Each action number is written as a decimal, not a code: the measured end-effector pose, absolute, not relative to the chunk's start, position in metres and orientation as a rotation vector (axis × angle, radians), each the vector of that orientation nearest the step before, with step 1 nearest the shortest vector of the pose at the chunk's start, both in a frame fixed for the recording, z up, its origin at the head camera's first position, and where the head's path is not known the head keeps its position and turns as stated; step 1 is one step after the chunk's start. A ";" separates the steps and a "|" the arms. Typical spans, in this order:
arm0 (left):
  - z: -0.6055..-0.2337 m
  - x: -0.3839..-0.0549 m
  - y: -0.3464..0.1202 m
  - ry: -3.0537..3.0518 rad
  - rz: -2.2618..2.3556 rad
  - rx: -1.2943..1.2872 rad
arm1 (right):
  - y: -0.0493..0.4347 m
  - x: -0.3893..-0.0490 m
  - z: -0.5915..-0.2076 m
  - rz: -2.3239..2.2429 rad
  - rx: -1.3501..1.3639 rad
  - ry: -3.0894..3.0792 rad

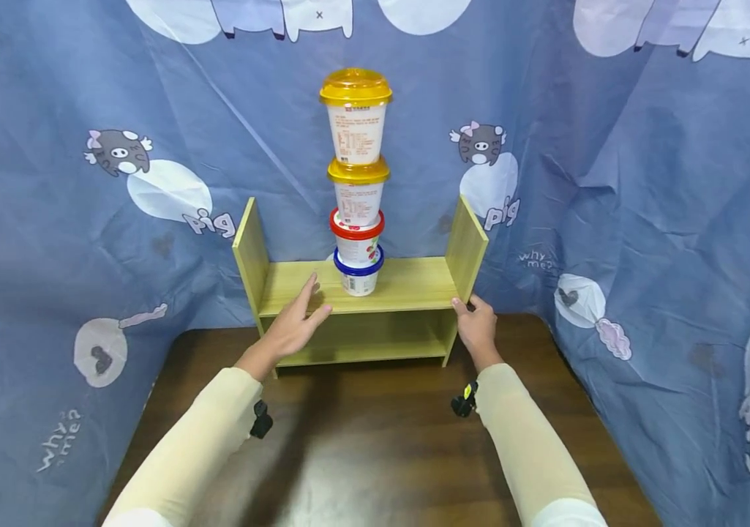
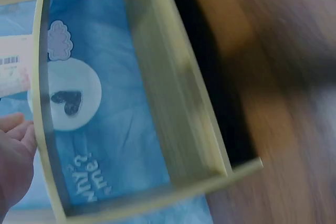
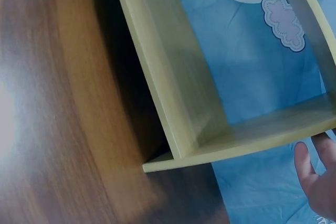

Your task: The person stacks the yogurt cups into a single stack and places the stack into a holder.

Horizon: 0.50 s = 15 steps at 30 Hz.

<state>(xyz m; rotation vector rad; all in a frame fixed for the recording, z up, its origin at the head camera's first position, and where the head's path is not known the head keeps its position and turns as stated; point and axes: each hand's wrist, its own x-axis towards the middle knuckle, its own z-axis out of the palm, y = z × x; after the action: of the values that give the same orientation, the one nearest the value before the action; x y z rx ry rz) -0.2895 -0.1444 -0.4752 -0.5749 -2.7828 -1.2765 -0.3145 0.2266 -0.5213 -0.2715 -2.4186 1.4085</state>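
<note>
A pale wooden shelf [image 1: 375,350] stands at the back of a brown table. On its upper board is a stack: a blue-lidded tub [image 1: 359,284], a red-lidded tub [image 1: 356,251], then a white cup with a yellow lid [image 1: 358,201] and a larger yellow-lidded cup [image 1: 357,135] on top. My left hand [image 1: 290,326] hovers by the upper board's front, left of the stack, fingers extended and holding nothing. Beside the shelf's right side panel is my right hand [image 1: 478,327], thumb and fingers spread; its fingertips appear to touch the panel.
Blue cloth [image 1: 414,95] printed with pigs hangs behind and on both sides. The shelf's side panels [image 1: 467,249] rise above the upper board at either end. The brown table [image 1: 361,468] extends toward me, with light glaring on it.
</note>
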 end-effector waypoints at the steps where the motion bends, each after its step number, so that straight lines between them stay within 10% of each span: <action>1: -0.474 -0.284 -0.150 -2.809 -1.207 -0.591 | 0.228 -0.317 -0.521 1.407 -0.265 -2.430; 15: -0.482 -0.247 -0.165 -2.962 -0.607 -0.710 | 0.235 -0.332 -0.518 1.361 -0.260 -2.472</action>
<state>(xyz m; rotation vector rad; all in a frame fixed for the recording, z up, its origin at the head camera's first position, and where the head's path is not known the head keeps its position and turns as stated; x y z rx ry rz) -0.2471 -0.1651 -0.4819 -0.7105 -2.9617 -0.6071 -0.3316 0.2347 -0.5183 -0.2599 -2.4722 1.3607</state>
